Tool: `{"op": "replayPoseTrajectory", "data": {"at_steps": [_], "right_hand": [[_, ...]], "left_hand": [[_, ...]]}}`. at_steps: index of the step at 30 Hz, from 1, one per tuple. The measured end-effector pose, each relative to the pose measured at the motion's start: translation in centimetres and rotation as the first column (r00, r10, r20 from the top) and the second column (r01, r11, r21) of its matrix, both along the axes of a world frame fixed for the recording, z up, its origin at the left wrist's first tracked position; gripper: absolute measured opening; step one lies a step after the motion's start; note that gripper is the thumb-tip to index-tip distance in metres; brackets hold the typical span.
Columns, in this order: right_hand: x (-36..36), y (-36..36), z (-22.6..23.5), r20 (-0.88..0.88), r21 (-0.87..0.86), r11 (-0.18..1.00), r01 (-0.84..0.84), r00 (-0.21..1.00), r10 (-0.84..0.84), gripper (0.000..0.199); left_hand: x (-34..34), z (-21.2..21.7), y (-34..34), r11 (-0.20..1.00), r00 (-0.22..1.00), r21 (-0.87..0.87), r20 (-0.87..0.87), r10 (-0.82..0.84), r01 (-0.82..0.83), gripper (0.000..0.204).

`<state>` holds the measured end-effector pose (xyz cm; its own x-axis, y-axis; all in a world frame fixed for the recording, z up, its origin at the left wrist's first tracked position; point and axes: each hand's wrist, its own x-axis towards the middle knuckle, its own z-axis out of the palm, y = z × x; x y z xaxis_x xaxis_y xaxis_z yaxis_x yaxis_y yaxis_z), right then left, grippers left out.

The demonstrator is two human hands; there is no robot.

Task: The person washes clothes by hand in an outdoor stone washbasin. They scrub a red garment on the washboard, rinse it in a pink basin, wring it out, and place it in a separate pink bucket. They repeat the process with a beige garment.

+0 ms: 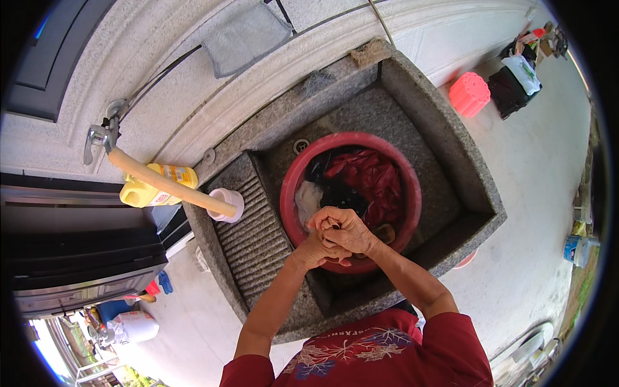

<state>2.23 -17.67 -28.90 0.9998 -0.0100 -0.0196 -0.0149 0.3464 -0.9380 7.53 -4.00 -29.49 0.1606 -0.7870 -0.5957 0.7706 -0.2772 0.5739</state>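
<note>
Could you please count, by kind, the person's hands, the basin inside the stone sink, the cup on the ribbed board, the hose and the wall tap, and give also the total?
Hands: 2 (left hand, right hand)
Red basin: 1
Pale cup: 1
Tan hose: 1
Metal tap: 1
Total: 6

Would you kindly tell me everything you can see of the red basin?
The basin is round and open-topped, red with paler patches, and looks plastic. It stands upright in the grey stone-like sink, beside the ribbed washboard. Inside lie dark-red cloth, black cloth and a whitish piece. A two-handed grip hides part of its near side; contact with the rim cannot be told.
</note>
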Motion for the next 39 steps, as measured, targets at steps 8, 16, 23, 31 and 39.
{"op": "replayPoseTrajectory", "data": {"at_steps": [8,16,23,31,39], "right_hand": [[0.5,1.1,2.9,0.383,-0.447,0.866,0.225,0.923,-0.042,0.032],[2.3,1.2,3.3,0.374,-0.539,0.787,0.300,0.922,-0.095,0.035],[2.0,1.8,0.4,0.293,-0.578,0.766,0.282,0.947,-0.128,0.031],[1.3,2.1,-2.6,0.260,-0.610,0.714,0.344,0.938,-0.230,0.029],[-0.6,2.6,-4.1,0.165,-0.612,0.660,0.435,0.887,-0.432,0.022]], "left_hand": [[-0.9,0.6,1.1,0.999,0.993,-0.004,-0.115,0.036,-0.036,0.021],[-0.9,1.5,0.3,0.997,0.973,0.025,0.220,0.071,-0.078,0.030],[-2.1,-3.5,1.1,0.976,0.920,0.210,0.392,-0.025,-0.063,0.030],[-3.5,-6.1,0.6,0.982,0.784,0.112,0.619,0.048,-0.150,0.054],[-4.5,-9.0,0.6,0.986,0.726,0.050,0.683,0.082,-0.159,0.049]]}}
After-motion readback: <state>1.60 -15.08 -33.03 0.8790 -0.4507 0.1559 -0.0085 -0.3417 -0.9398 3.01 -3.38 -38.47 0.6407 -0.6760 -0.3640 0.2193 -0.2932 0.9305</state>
